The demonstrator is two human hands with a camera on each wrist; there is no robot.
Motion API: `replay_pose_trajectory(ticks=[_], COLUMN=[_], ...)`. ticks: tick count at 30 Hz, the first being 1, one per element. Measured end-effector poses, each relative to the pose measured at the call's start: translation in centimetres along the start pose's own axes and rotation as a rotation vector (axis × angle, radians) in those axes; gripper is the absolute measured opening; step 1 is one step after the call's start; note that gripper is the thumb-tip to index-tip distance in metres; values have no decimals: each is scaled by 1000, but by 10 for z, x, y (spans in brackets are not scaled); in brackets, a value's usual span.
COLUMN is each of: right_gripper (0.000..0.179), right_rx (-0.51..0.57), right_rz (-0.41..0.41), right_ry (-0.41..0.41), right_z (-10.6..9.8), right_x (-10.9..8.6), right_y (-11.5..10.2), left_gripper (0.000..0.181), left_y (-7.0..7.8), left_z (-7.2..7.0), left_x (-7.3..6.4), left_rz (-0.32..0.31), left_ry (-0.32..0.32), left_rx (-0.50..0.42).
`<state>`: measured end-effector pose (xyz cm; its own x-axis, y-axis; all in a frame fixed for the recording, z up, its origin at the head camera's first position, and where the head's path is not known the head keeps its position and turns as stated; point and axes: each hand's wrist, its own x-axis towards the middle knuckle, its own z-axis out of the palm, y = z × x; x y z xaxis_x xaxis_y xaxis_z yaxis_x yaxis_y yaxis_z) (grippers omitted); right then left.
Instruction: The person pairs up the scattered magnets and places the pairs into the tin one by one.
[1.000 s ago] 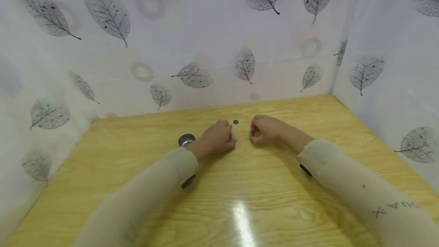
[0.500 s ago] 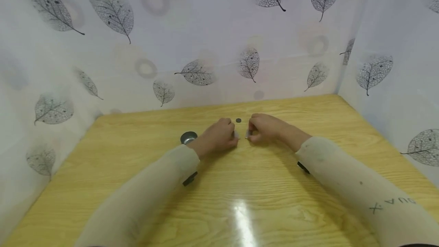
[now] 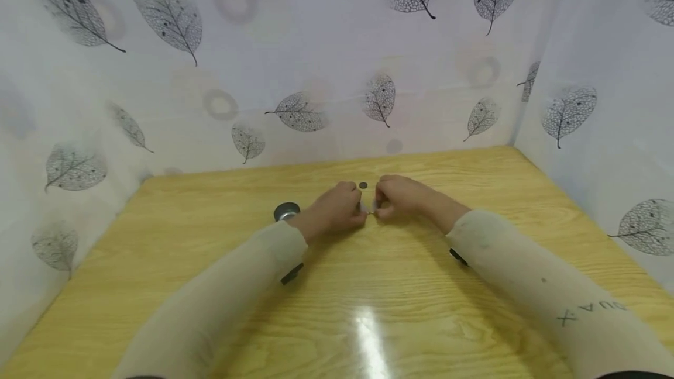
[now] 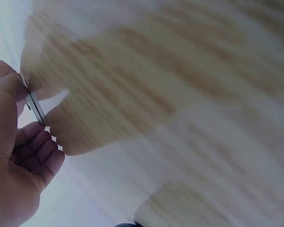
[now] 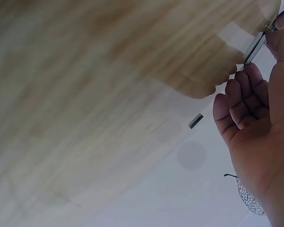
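Near the back of the table my left hand pinches a thin, flat piece with a metallic edge. Facing it across a very narrow gap, my right hand pinches a similar thin, flat piece between thumb and fingers. Both pieces stand on edge close to the tabletop, their kind unclear and mostly covered by fingers in the head view. A tiny pointed bit shows between the fingertips; whether the two pieces touch cannot be told. Just behind the hands lies a small dark disc.
Beside my left wrist stands a small round container with a dark rim, partly hidden by the hand. The wood-grain table reaches back to a leaf-print curtain, which also hangs along both sides.
My right hand has moved left with its flat piece, narrowing the gap to the left hand. The left hand keeps its hold and has barely moved. The head view has shifted slightly.
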<state>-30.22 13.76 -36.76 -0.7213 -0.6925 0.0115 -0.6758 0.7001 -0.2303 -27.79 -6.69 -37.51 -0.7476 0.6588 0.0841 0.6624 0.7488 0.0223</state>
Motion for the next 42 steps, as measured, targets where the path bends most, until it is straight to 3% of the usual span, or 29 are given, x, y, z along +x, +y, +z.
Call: replay_pose_trajectory(ticks=[5, 13, 27, 42], right_gripper=[26, 23, 20, 21], right_rx=[-16, 3, 25, 32], right_rz=[-3, -23, -67, -102], right_ry=[-3, -5, 11, -1], right_z=[1, 0, -2, 0], right_x=[2, 4, 5, 6], right_y=[1, 1, 1, -1], left_gripper=[22, 21, 19, 20], left_y=[2, 2, 1, 2], left_z=[-2, -5, -3, -9], left_x=[1, -1, -1, -1], left_rz=[32, 20, 82, 64], left_ry=[8, 9, 53, 15], left_rx=[2, -4, 3, -16])
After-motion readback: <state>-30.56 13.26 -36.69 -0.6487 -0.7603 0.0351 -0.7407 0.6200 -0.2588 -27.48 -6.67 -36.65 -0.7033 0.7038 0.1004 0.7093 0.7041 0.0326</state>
